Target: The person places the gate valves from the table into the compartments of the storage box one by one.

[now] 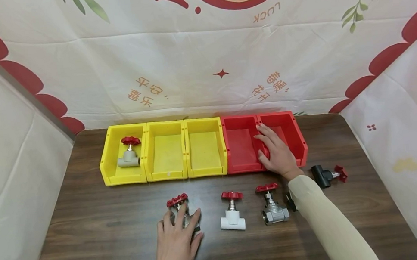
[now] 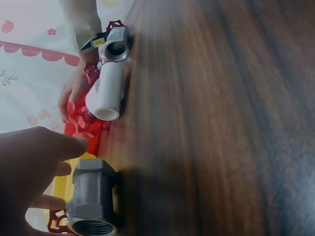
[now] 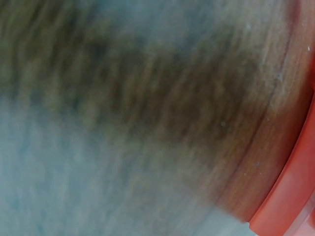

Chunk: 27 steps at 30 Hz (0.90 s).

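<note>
My left hand is spread with loose fingers over a metal valve with a red handwheel. The left wrist view shows that valve's threaded metal body beside the fingertips. My right hand reaches over the divider between two red bins, its thumb and forefinger apart. Some red shows between them; whether it is more than the bin wall I cannot tell. Between the hands stand a white valve and another metal valve, both with red handwheels. The right wrist view is mostly blurred, with a red bin edge at the right.
Three yellow bins adjoin the red ones along the back of the wooden table. A grey valve lies in the leftmost. A black valve lies right of the right forearm, which partly covers another dark piece. Printed cloth surrounds the table.
</note>
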Motion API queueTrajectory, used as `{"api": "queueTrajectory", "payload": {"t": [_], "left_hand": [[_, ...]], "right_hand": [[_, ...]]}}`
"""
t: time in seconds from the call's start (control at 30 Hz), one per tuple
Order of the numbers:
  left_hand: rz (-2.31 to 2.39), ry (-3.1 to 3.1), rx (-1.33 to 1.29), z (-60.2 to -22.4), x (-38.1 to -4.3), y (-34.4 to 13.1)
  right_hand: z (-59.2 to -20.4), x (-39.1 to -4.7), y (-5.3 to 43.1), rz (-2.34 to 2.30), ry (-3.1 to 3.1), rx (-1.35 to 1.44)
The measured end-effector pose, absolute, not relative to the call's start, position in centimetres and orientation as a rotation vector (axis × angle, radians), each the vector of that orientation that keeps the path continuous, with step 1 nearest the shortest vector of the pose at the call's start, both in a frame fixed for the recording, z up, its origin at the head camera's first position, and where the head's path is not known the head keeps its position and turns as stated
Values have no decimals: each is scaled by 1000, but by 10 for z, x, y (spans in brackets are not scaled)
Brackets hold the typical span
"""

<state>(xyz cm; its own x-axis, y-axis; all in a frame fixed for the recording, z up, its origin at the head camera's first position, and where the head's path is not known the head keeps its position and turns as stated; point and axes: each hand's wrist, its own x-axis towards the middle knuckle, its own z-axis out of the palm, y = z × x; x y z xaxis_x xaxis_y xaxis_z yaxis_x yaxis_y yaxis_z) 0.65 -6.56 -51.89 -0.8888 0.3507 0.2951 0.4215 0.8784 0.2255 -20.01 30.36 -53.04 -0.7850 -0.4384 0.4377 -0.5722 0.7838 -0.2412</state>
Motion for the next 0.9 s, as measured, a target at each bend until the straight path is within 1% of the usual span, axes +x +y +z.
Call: {"api": "queueTrajectory", "payload": {"t": [0.27,0.9], "left_hand": [[-357,-2784,-651,-532,5,-66],[-262,-2789,-665,-537,-3,-62]], "right_hand": [[-531,-200,302,520,-2626,767],[-529,-199,302,502,-2647,743]]}}
